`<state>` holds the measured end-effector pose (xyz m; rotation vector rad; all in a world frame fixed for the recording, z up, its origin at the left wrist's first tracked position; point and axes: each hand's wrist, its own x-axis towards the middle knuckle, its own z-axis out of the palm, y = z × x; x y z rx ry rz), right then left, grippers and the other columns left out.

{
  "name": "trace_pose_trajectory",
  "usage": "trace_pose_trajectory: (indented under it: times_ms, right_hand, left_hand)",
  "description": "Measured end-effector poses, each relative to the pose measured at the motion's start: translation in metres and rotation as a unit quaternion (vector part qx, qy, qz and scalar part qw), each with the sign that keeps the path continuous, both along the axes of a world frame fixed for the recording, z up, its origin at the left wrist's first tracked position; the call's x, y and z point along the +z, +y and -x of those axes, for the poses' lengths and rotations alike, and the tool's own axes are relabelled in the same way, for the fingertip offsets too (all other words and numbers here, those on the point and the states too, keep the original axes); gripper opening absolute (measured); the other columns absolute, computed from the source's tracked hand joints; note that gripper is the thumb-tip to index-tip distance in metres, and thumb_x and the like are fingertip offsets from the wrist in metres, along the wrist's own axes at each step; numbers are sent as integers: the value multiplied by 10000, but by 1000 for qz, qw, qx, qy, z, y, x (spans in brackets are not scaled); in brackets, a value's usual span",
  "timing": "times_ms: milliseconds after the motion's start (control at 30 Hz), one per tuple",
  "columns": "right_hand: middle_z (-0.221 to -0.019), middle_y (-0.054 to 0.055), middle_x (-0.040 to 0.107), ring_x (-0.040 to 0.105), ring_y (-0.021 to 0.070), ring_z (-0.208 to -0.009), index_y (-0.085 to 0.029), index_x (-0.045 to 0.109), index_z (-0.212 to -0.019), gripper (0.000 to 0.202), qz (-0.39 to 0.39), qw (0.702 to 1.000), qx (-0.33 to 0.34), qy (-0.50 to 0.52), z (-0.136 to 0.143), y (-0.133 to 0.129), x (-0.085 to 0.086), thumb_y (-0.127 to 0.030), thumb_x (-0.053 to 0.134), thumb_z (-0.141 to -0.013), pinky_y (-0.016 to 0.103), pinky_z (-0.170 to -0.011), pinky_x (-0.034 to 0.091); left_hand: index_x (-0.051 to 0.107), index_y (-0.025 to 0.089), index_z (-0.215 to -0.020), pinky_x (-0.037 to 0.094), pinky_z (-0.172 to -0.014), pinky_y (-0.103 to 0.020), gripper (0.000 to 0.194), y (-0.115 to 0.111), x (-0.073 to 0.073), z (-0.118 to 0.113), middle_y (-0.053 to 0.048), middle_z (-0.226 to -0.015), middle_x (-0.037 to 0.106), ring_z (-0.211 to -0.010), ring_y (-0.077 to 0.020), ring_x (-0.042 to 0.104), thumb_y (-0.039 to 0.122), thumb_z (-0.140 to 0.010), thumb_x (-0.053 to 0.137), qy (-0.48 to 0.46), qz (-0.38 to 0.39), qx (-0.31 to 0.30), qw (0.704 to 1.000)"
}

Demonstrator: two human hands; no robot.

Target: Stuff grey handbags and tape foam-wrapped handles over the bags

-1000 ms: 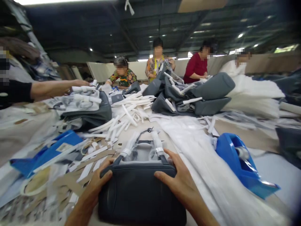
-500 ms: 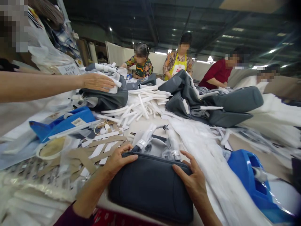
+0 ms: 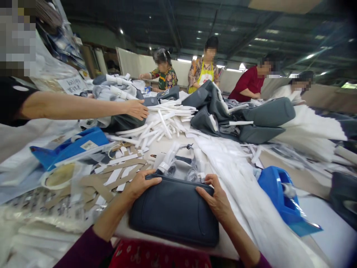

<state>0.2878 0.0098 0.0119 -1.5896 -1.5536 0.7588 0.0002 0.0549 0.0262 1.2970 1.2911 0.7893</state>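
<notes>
A dark navy handbag lies at the table's near edge, its zipped top facing away from me. My left hand grips the bag's upper left corner, thumb on the front panel and fingers behind the rim. At the upper right corner my right hand holds it the same way. Behind the rim stand the bag's handles, wrapped in white foam and clear plastic. The inside of the bag is hidden from this angle.
Left are a blue tape dispenser, a tape roll and cardboard strips. White foam sticks and dark bags lie beyond. Another blue dispenser stands right. A co-worker's arm reaches in from the left.
My hands keep their hold on the handbag, and its front now lies further back toward the table. The co-worker's hand has moved right, toward the foam sticks. The view has shifted slightly.
</notes>
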Motion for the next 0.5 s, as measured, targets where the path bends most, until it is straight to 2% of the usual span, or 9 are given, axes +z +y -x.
trace_pose_trajectory:
  times_ms: [100,200,267,367,433,500]
  right_hand:
    - [-971,3,561,583,198,-822,-253,471,-1005,295,-5,994,13,-110,3,0,14,-444,574,-806,342,-770,437]
    - [-1052,46,524,586,207,-815,-234,468,-1026,219,-10,981,4,-195,20,0,29,-294,534,-826,329,-695,418]
    - [-1093,82,519,589,231,-846,-222,481,-1055,245,-16,967,-20,-254,35,-1,33,-169,503,-817,340,-685,396]
    - [-1091,102,545,572,276,-962,-222,509,-1040,270,-35,952,-47,-299,50,-3,29,-85,465,-812,372,-744,377]
    - [-1079,104,558,558,284,-1000,-223,517,-1017,240,-42,953,-47,-297,51,-4,24,-92,453,-827,382,-766,372]
    - [-1078,103,563,548,284,-1016,-223,518,-1005,212,-43,957,-41,-284,48,-6,19,-112,443,-841,385,-776,372]
  left_hand:
    - [727,154,-862,502,-719,-333,374,0,4,1,-57,-830,720,-816,-283,657,452,-635,728,32,-33,3,999]
    - [723,156,-871,499,-718,-337,353,0,13,0,-61,-846,727,-816,-289,664,436,-660,687,66,-39,-24,997]
    - [705,154,-846,492,-722,-341,292,0,20,-5,-74,-844,721,-813,-288,664,399,-704,636,166,-56,-44,984]
    - [653,137,-822,454,-846,-379,173,1,30,-18,-143,-965,691,-972,-322,629,266,-728,586,343,-103,-34,933]
    - [619,119,-865,406,-924,-404,171,1,35,-27,-204,-1093,640,-1096,-349,570,190,-715,576,385,-118,-20,915]
    - [597,118,-896,400,-923,-384,197,2,39,-31,-212,-1131,620,-1118,-341,555,162,-705,580,387,-115,-25,915]
